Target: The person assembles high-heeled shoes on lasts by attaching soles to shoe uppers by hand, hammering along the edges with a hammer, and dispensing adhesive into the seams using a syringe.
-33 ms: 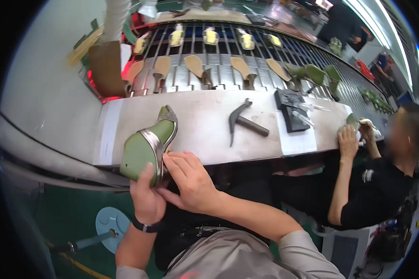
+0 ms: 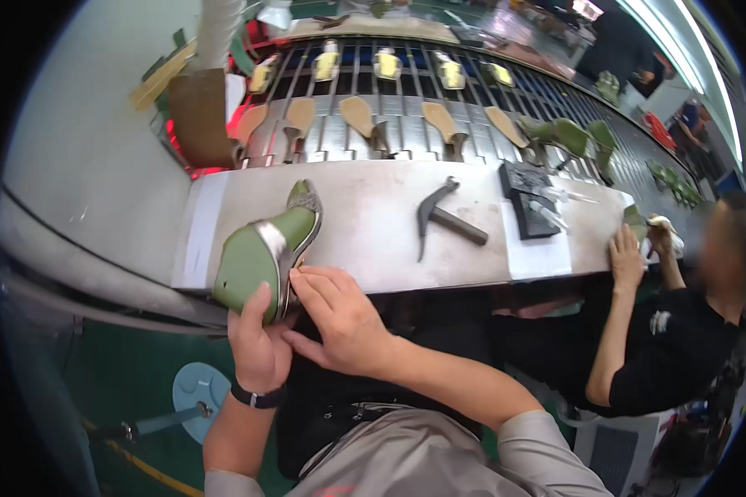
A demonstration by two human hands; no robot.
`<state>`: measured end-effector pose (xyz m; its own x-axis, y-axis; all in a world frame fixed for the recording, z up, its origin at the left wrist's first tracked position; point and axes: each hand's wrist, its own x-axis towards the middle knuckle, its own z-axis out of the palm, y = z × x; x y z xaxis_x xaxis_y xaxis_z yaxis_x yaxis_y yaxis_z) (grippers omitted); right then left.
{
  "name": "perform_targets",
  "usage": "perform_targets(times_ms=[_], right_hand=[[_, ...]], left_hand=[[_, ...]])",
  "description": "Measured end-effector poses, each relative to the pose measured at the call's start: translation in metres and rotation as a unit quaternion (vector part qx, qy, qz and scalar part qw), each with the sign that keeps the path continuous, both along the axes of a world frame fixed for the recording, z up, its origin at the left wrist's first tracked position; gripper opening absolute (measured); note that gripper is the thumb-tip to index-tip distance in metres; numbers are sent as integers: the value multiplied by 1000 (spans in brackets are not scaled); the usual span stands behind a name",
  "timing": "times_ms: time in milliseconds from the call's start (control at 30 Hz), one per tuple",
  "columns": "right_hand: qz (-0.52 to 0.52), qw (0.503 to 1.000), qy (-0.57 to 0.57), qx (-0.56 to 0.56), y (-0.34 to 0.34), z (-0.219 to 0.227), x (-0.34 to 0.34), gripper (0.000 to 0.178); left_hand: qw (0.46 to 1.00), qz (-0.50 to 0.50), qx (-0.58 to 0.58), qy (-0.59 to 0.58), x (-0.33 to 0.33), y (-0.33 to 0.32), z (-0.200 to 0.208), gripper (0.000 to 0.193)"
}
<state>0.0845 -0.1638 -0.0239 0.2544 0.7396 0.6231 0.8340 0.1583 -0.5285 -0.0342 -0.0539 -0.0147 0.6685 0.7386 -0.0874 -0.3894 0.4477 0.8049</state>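
Observation:
A green shoe last (image 2: pixel 244 272) carries a shoe (image 2: pixel 277 238) with a shiny silver band and a glittery pointed toe, which points away from me over the bench edge. My left hand (image 2: pixel 259 348) grips its near, wide end from below, with the thumb along the green side. Fingers bent together, my right hand (image 2: pixel 337 319) presses at the right edge of the shoe near the sole; its fingertips partly hide that edge. A hammer (image 2: pixel 456 224) with a dark curved head lies on the bench to the right of the shoe.
The metal bench (image 2: pixel 365 224) lies ahead. Behind it, a slatted conveyor (image 2: pixel 323 149) carries tan soles (image 2: pixel 357 117) and several green shoe parts (image 2: pixel 570 137). A black block (image 2: pixel 525 195) with small bottles sits right. A co-worker (image 2: pixel 667 331) handles a green piece. A blue stool (image 2: pixel 201 393) stands lower left.
The view has shifted slightly, so bench and conveyor appear a little further right. Both hands keep their hold on the shoe.

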Motion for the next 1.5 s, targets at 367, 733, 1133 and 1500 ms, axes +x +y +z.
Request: perform_targets(times_ms=[367,733,1133,1500], right_hand=[[-68,993,64,-73,-67,-15,53,47],[-213,892,-192,-349,-28,163,289,47],[-395,621,-231,-637,-45,-21,616,35],[-563,739,-75,-363,40,56,769,83]], left_hand=[[962,115,185,163,-35,195,27,39],[726,233,617,194,12,89,-14,50],[718,-132,616,296,122,81,-15,43],[658,-131,648,361,132,79,-20,32]])
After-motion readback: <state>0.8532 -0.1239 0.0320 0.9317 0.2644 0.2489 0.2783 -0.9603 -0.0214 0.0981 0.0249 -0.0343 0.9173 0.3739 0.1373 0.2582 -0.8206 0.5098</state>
